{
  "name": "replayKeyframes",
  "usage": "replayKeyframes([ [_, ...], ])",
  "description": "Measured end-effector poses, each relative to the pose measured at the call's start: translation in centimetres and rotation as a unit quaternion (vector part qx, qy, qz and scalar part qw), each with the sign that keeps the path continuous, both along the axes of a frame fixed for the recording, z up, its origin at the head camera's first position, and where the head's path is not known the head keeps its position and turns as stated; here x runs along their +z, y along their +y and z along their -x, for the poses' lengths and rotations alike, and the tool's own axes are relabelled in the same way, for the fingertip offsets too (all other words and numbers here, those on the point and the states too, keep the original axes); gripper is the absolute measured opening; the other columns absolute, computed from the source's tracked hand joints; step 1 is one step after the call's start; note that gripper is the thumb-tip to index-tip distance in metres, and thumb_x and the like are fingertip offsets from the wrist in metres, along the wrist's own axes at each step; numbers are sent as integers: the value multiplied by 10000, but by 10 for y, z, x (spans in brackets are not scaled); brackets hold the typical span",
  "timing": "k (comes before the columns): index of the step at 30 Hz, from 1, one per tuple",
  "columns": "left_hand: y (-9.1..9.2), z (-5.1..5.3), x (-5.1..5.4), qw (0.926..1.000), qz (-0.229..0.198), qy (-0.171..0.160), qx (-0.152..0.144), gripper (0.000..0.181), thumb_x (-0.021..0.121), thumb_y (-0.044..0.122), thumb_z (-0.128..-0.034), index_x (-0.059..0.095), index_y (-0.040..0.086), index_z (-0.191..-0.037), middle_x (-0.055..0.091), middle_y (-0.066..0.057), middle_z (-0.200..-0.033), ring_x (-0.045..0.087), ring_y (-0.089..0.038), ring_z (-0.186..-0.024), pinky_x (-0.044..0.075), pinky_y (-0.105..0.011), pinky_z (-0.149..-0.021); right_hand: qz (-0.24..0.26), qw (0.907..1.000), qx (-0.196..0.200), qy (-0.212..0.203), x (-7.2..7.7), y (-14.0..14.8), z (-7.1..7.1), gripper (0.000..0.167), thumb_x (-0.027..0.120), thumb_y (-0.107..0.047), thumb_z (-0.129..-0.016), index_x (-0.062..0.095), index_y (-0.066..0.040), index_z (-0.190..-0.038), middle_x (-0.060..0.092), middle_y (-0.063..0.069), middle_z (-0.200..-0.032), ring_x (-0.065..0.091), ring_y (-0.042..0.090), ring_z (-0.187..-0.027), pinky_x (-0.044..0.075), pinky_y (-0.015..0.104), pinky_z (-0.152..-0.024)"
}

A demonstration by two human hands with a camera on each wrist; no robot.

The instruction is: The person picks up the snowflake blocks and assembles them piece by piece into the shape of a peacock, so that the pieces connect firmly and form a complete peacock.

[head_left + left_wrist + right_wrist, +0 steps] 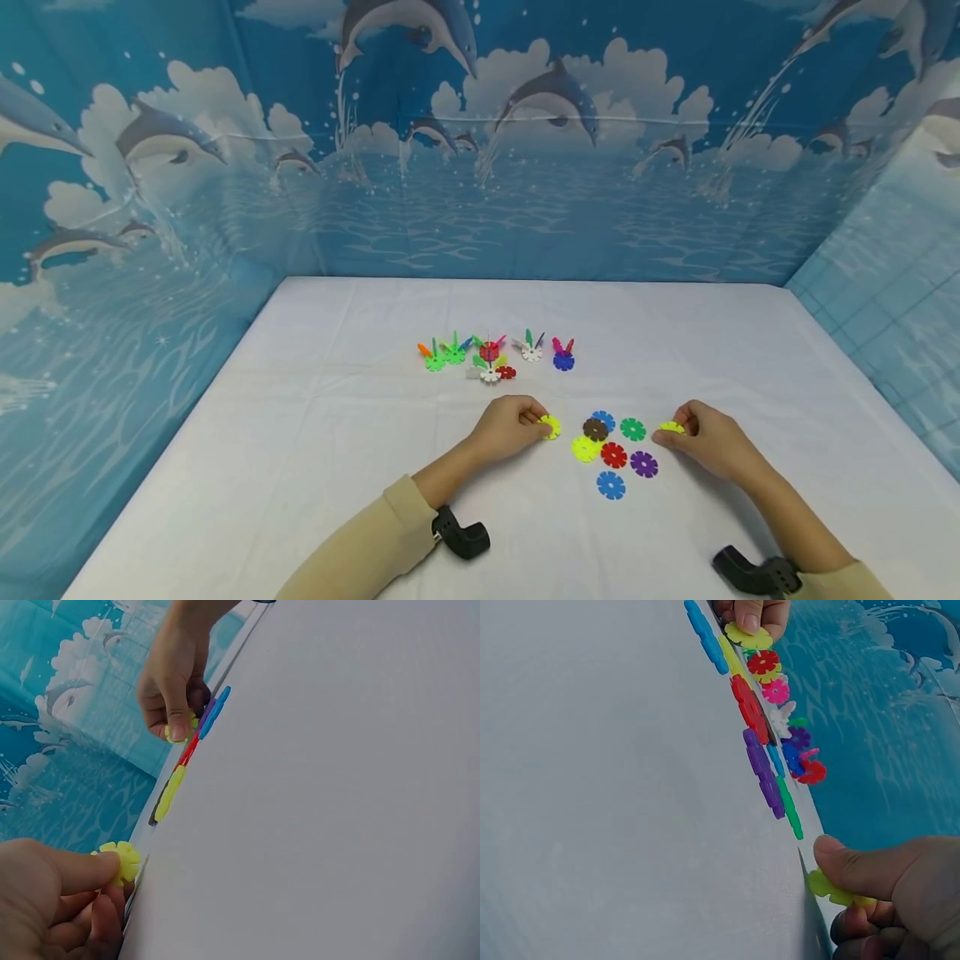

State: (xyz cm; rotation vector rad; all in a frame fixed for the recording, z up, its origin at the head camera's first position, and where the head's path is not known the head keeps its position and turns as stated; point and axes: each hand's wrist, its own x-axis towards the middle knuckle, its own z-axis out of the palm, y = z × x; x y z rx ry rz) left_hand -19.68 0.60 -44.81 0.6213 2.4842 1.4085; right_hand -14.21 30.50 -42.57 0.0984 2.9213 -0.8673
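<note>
Between thumb and fingers my left hand [512,428] pinches a yellow notched plastic disc [552,427], held upright with its face showing. A second yellow notched disc [832,889] is pinched by my right hand [708,437], tilted nearly edge-on in the head view. On the table between the hands lie loose flower-shaped discs: a brown disc [596,429] partly over a blue disc [604,419], a yellow disc [585,449], a red disc [613,455], a green disc [633,429], a purple disc [643,464] and a nearer blue disc [611,485].
Farther back on the white table [337,400] stands a row of joined disc pieces, among them a green cluster [454,350], a white cluster [532,350] and a blue-and-pink one [563,358]. A dolphin-print curtain [480,217] hangs behind the table edge.
</note>
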Motion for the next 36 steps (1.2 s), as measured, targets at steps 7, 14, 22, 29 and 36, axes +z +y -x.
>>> replayKeyframes([
  [7,-7,-3,4,9979,-418,-464,-141,135,698,128,-909,634,16,-950,663,15,-697,617,-83,-638,488,-211,-622,629,9964,469,313,3,-27,-1,293,649,-322,-947,590,-43,-877,418,19,-674,437,191,-691,343,290,-567],
  [14,-14,-7,1,9952,-690,-646,-268,130,685,111,-919,623,13,-976,671,-6,-707,643,-111,-659,515,-210,-634,1543,9834,954,-65,4,-63,7,260,610,-295,-973,612,-48,-892,438,11,-659,445,169,-619,361,259,-541],
  [22,-16,-14,0,9935,-986,-458,-342,111,700,87,-895,641,8,-947,657,-10,-710,601,-75,-624,482,-181,-605,2665,9535,1161,-793,7,-98,13,333,463,-273,-1044,567,8,-898,374,-10,-597,341,130,-484,278,216,-449],
  [29,-18,-15,-1,9916,-1201,26,-478,91,694,93,-903,660,9,-911,669,-28,-734,558,-58,-599,447,-179,-571,2593,9578,919,-835,5,-115,18,353,445,-261,-1043,626,12,-911,412,-14,-599,396,133,-547,325,203,-510],
  [36,-20,-17,-3,9865,-838,1245,-648,76,688,71,-909,642,60,-849,601,44,-687,482,-4,-582,432,-162,-539,2181,9709,880,-461,5,-129,12,350,395,-219,-1054,558,-23,-815,412,6,-617,381,140,-567,315,231,-524],
])
